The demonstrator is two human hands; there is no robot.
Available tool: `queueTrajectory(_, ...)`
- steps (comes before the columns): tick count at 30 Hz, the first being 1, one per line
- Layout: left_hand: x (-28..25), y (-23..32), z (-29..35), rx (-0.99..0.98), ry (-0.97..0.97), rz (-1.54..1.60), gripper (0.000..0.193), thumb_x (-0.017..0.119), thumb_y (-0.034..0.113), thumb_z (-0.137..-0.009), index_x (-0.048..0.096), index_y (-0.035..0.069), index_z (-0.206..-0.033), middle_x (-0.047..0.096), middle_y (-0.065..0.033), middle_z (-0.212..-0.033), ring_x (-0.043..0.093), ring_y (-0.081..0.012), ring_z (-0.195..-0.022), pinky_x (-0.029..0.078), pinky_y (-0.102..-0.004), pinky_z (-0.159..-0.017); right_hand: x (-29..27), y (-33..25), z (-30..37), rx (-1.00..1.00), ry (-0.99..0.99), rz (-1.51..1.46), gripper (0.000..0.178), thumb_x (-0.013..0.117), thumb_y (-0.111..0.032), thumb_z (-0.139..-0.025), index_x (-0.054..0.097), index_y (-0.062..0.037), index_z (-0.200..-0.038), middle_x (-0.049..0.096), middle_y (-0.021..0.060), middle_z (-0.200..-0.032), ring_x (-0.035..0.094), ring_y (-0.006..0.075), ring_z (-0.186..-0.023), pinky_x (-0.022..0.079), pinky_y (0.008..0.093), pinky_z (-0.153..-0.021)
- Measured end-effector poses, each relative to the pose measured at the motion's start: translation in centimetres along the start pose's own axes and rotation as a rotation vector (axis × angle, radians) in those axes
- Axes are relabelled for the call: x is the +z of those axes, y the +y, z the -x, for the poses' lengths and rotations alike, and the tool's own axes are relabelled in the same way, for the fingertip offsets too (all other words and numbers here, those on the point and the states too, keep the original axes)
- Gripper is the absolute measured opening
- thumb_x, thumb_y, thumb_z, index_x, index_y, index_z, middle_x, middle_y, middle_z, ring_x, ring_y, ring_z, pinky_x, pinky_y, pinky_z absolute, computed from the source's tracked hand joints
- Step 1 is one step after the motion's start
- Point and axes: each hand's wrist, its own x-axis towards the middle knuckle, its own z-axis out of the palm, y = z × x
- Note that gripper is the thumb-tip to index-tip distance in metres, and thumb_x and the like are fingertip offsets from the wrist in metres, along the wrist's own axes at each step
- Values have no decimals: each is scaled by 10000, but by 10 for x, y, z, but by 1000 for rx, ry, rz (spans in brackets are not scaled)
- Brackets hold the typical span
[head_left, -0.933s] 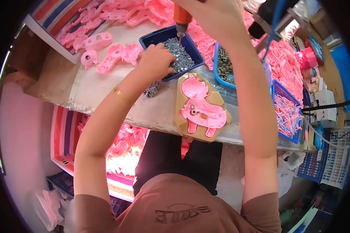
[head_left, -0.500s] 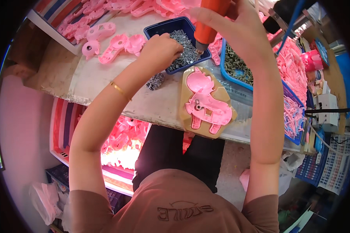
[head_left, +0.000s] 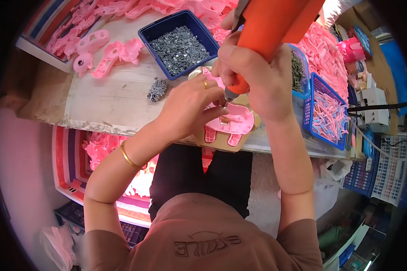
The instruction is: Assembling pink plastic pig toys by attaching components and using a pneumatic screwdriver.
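My right hand (head_left: 267,86) is wrapped round an orange power screwdriver (head_left: 276,27), whose tip points down at a pink animal-shaped plastic shell half (head_left: 242,124). That shell lies hollow side up in a tan holder (head_left: 219,142) at the table's front edge. Next to the driver's tip, the fingertips of my left hand (head_left: 187,106) are pinched together over the shell. Whatever they hold is too small to make out. My hands and the driver hide the shell's upper part.
A dark blue bin (head_left: 156,61) of small metal screws stands beyond my left hand, with a spiky metal clump (head_left: 157,89) near it. Pink shells (head_left: 117,52) lie at the back left. On the right are a blue basket (head_left: 306,113) of small sticks and heaped pink parts (head_left: 330,58).
My left hand has moved from the screw bin to over the shell. My right hand has brought the screwdriver down and nearer, its tip now at my left fingertips. The whole view has shifted slightly.
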Motion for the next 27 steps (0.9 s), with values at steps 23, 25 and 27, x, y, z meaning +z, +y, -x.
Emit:
queueTrajectory(23, 34, 19, 29, 161, -89, -290, 342, 743, 206, -753, 646, 78, -1055, 625, -26, -1053, 570, -225, -1048, 464, -362, -961, -40, 4, 52, 134, 175, 222, 313, 597, -77, -846, 509, 44, -1122, 538, 37, -637, 487, 102, -496, 502, 310, -580)
queueTrajectory(25, 35, 19, 29, 158, -90, -282, 337, 737, 206, -760, 647, 79, -1058, 626, -24, -1049, 573, -223, -1042, 465, -361, -962, -40, 5, 52, 124, 166, 224, 313, 598, -77, -846, 509, 42, -1121, 538, 38, -638, 487, 102, -495, 502, 310, -579)
queueTrajectory(27, 36, 18, 30, 158, -78, -292, 337, 732, 208, -763, 648, 80, -1063, 627, -17, -1036, 576, -215, -1035, 465, -356, -965, -37, 6, 53, 107, 183, 211, 310, 599, -78, -842, 509, 41, -1114, 536, 39, -634, 486, 103, -491, 501, 312, -576)
